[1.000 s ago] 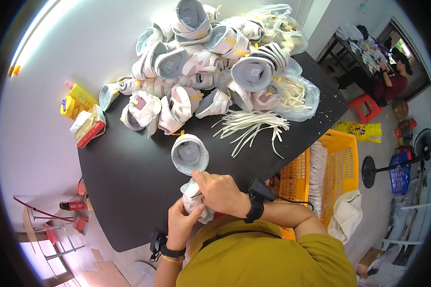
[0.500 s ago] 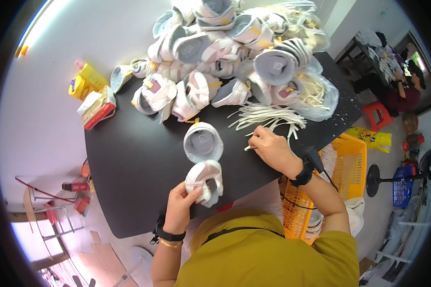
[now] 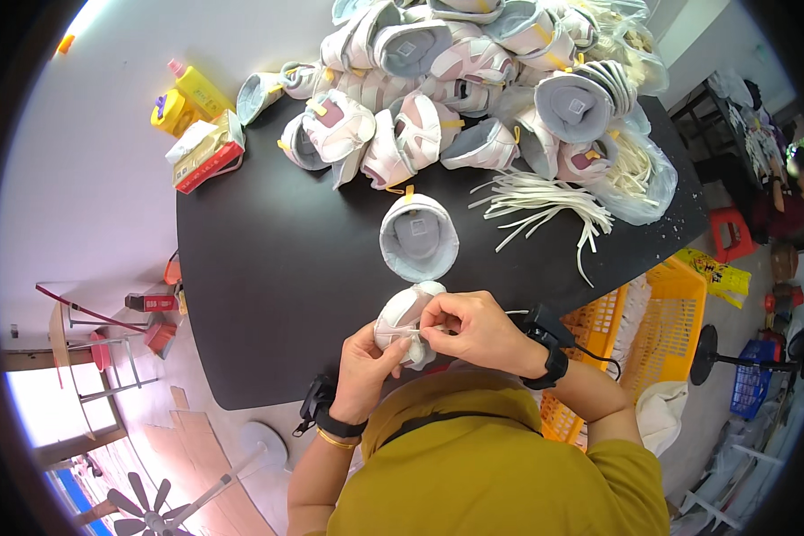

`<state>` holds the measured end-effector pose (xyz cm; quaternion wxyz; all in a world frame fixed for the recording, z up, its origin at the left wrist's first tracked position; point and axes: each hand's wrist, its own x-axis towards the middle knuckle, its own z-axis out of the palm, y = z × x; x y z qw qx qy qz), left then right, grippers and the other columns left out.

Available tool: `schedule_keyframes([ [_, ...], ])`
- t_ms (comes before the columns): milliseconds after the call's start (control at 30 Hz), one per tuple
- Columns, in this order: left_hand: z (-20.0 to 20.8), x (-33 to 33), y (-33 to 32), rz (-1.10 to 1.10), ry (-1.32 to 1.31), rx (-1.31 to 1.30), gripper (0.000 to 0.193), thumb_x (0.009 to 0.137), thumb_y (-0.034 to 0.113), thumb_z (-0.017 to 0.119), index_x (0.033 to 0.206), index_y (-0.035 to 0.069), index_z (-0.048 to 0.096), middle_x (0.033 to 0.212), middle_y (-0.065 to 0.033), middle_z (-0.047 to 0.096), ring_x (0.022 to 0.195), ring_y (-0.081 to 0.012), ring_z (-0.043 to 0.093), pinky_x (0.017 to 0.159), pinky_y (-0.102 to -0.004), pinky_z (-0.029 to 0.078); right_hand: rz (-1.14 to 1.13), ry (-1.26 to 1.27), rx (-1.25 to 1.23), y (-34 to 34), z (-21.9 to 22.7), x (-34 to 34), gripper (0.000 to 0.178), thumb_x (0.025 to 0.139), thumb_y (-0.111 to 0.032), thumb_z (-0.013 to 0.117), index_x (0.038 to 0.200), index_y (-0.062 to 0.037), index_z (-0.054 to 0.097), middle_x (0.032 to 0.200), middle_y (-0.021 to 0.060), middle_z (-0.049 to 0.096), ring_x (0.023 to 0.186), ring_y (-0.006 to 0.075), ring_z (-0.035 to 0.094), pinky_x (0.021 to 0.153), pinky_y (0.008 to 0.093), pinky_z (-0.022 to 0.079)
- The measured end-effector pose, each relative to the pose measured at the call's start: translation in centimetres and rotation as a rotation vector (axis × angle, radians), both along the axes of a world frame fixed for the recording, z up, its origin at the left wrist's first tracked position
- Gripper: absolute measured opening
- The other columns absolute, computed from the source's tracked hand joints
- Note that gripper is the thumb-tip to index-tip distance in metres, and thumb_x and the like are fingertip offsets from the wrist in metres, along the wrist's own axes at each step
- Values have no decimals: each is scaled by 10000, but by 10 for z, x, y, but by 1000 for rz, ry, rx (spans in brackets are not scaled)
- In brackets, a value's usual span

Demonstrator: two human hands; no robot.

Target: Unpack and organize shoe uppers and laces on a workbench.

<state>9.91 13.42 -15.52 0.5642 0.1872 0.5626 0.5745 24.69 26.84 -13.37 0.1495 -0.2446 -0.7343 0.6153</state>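
Observation:
Near the front edge of the table, my left hand [image 3: 363, 368] grips a small white and pale pink shoe upper [image 3: 396, 323], thumb on its near side. Over the upper's opening, my right hand [image 3: 487, 332] has thumb and forefinger pinched on a white shoelace [image 3: 516, 312], a bit of which shows beyond the wrist side. The pinched end is mostly covered by my fingers. Just past my hands lies another shoe upper [image 3: 420, 243], grey lining facing up, with a yellow loop at its heel. Farther right, loose white shoelaces [image 3: 545, 204] lie in a bunch.
A heap of shoe uppers [image 3: 411, 49] covers the back of the black table [image 3: 277, 295]. Beside it sits a clear plastic bag [image 3: 656, 192] of laces. A red box [image 3: 207, 165] and yellow bottles [image 3: 201, 89] stand back left. Yellow crates [image 3: 679, 313] are at the right.
My right hand has moved from beside the lace bunch to the held upper, bringing a shoelace. My left hand still holds the upper. The whole view has shifted.

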Motion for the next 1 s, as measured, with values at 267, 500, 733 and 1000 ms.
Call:
schedule_keyframes([
  [267,-2,0,-1,9,74,-9,195,887,93,669,1058,0,661,770,15,637,562,-9,470,502,-173,361,-59,-30,64,-7,-4,-5,93,797,-59,660,802,-2,586,692,56,619,589,90,554,549,256,455],
  [500,0,2,2,52,66,-2,215,892,67,647,1085,-28,647,896,-34,687,743,-58,611,637,-211,502,-26,-44,146,-9,2,-1,176,812,-85,647,935,0,556,766,121,627,659,196,610,609,301,485],
  [733,8,-3,0,80,-5,-18,222,915,55,601,1118,-34,628,920,-62,701,787,-80,640,684,-233,531,36,50,219,16,38,38,238,886,-5,500,1119,-4,552,937,123,566,830,235,558,773,336,490],
  [1000,8,-2,1,57,75,-13,228,908,54,609,1118,-35,628,910,-63,707,783,-84,650,677,-224,538,276,-107,572,-9,26,27,214,889,-100,608,1092,-40,579,756,89,657,602,287,648,491,382,506],
])
